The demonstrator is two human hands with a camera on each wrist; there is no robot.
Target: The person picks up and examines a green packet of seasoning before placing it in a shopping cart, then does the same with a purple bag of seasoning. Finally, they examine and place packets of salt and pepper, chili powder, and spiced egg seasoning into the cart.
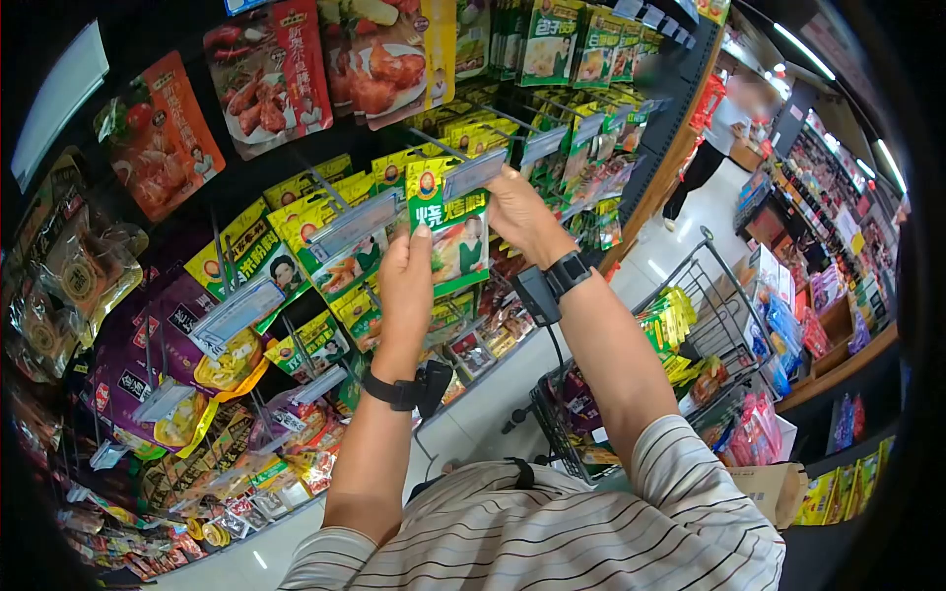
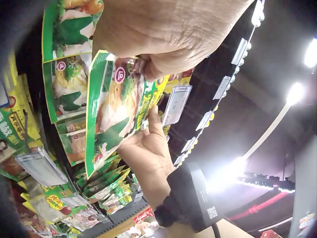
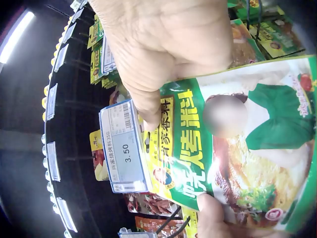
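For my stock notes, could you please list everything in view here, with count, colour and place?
green packet: one, green and white, held up at a display hook between both hands
price tag: one by the packet, white with a blue edge, reads 3.50; more tags on other hooks
hanging packets: many, yellow, green, red and purple, on hooks across the rack
shopping trolley: one, dark wire, right of the person, holding yellow and other packets
cardboard box: one, brown, beside the trolley
striped shirt: one, white with dark stripes
left hand: grips the packet's lower edge, wrist camera strapped on
right hand: pinches the packet's top at the hook
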